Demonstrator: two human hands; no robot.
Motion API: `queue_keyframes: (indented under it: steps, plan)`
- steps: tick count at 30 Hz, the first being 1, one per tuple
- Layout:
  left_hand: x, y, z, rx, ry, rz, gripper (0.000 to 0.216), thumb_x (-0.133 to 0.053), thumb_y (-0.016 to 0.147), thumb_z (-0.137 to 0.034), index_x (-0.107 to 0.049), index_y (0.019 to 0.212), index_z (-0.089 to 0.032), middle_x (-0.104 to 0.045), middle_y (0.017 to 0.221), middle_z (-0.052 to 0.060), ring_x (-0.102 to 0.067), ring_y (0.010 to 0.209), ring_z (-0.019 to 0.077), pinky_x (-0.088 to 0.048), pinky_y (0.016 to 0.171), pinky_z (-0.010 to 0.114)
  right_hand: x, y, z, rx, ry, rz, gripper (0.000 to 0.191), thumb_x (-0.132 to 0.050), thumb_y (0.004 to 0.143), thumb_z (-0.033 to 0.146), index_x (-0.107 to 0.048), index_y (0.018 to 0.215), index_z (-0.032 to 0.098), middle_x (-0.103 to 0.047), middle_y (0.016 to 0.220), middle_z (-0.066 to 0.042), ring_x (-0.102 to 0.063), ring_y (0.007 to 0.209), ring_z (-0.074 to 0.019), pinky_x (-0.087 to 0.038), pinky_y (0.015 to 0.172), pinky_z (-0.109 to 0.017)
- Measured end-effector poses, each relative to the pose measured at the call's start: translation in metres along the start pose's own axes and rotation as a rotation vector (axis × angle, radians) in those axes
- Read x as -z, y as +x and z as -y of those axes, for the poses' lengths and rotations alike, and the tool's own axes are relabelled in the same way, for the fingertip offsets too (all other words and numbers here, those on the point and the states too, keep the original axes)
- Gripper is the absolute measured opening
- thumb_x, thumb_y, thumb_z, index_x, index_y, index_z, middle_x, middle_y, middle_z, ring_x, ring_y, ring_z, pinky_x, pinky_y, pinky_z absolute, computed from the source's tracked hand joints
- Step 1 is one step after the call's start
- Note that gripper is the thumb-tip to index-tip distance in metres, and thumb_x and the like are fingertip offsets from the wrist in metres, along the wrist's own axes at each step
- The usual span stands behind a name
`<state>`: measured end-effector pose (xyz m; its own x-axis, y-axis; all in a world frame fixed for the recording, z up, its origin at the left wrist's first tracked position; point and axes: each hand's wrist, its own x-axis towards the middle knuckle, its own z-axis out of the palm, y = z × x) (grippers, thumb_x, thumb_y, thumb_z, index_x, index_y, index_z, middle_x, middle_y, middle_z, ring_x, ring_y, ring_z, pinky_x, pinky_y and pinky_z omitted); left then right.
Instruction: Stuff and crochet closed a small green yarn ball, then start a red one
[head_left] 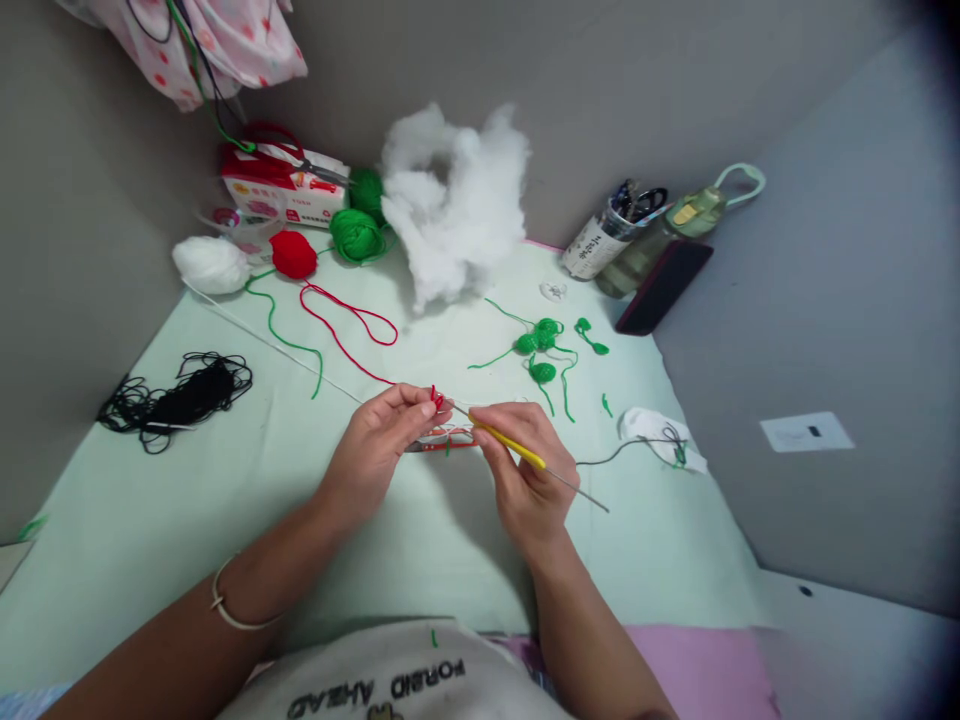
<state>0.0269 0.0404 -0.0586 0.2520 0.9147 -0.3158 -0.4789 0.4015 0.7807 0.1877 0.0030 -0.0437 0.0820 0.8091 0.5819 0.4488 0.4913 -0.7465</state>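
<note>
My left hand point(379, 440) is closed in a pinch on a small bit of red crochet work point(436, 399). A strand of red yarn point(349, 330) runs from it back to a red yarn ball point(293, 254). My right hand point(525, 470) is wrapped round a yellow-handled crochet hook point(517, 452), whose tip points into the red work and whose metal tail sticks out to the right. Under my hands lie red-handled scissors point(442, 441) on the pale green cloth point(225, 500).
White stuffing point(450, 200), green yarn balls point(358, 235), a white yarn ball point(211, 264) and a box point(285, 185) sit at the back. Green crochet pieces point(544, 345) lie centre-right, black yarn point(180, 395) left. A jar point(607, 235), bottle point(675, 225) and dark phone point(664, 285) stand back right.
</note>
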Motion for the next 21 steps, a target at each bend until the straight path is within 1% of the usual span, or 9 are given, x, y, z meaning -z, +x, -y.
queue_keyframes:
  steps: [2,5,7,10,14,17,21]
  plan:
    - [0.0003,0.0,0.0002,-0.007,-0.022,0.013,0.011,-0.079,0.085,-0.026,-0.072,0.082,-0.017,-0.074,0.092,0.001,-0.072,0.096,0.0146,-0.053,0.102,0.03,-0.0014,-0.0005,-0.0005,0.012,0.002,0.009,0.034,-0.067,0.093,0.008,-0.075,0.117,0.03,-0.078,0.099,-0.004,-0.07,0.086,-0.018,-0.058,0.071,-0.033]
    - [-0.0001,-0.001,-0.0001,0.003,-0.028,0.015,0.012,-0.078,0.085,-0.025,-0.071,0.08,-0.017,-0.074,0.092,0.001,-0.072,0.093,0.014,-0.055,0.098,0.028,-0.0029,-0.0002,-0.0012,-0.065,0.058,-0.007,0.028,-0.068,0.093,0.011,-0.077,0.112,0.03,-0.078,0.096,-0.003,-0.071,0.086,-0.0179,-0.059,0.073,-0.033]
    - [-0.0012,-0.002,-0.0008,0.012,-0.024,0.013,0.014,-0.079,0.085,-0.026,-0.07,0.079,-0.017,-0.074,0.091,0.001,-0.073,0.091,0.0147,-0.057,0.094,0.028,-0.003,0.0006,-0.001,-0.181,0.128,-0.021,0.021,-0.07,0.093,0.016,-0.079,0.105,0.029,-0.077,0.092,-0.002,-0.071,0.084,-0.0174,-0.059,0.072,-0.033]
    - [-0.003,-0.0029,-0.0017,0.01,-0.019,0.006,0.015,-0.079,0.083,-0.026,-0.069,0.078,-0.017,-0.073,0.089,0.0,-0.073,0.09,0.0152,-0.057,0.094,0.029,-0.0025,0.0025,0.0,-0.376,0.255,-0.032,0.013,-0.071,0.092,0.023,-0.08,0.1,0.027,-0.074,0.088,-0.002,-0.07,0.075,-0.0154,-0.058,0.069,-0.031]
    - [-0.003,-0.0025,-0.0019,0.013,-0.018,-0.011,0.016,-0.081,0.081,-0.026,-0.069,0.077,-0.017,-0.072,0.086,0.0,-0.073,0.09,0.0157,-0.056,0.096,0.031,-0.0019,0.005,0.0,-0.53,0.383,-0.041,0.011,-0.073,0.09,0.029,-0.081,0.097,0.026,-0.071,0.086,0.0,-0.068,0.069,-0.0121,-0.059,0.069,-0.03]
    - [-0.0023,-0.0021,-0.0016,0.016,-0.015,-0.011,0.016,-0.082,0.081,-0.027,-0.07,0.079,-0.017,-0.072,0.085,0.001,-0.074,0.089,0.0165,-0.056,0.097,0.031,-0.0024,0.0062,-0.0005,-0.585,0.438,-0.044,0.011,-0.075,0.088,0.032,-0.081,0.095,0.025,-0.07,0.089,0.0,-0.068,0.067,-0.0105,-0.059,0.069,-0.028]
    - [-0.0028,-0.0027,-0.0018,0.02,-0.018,-0.018,0.017,-0.083,0.08,-0.028,-0.07,0.08,-0.017,-0.073,0.084,0.001,-0.075,0.089,0.0171,-0.057,0.096,0.032,-0.0034,0.0067,-0.0001,-0.61,0.462,-0.045,0.012,-0.075,0.088,0.032,-0.081,0.094,0.025,-0.071,0.089,0.0,-0.067,0.067,-0.0104,-0.06,0.067,-0.028]
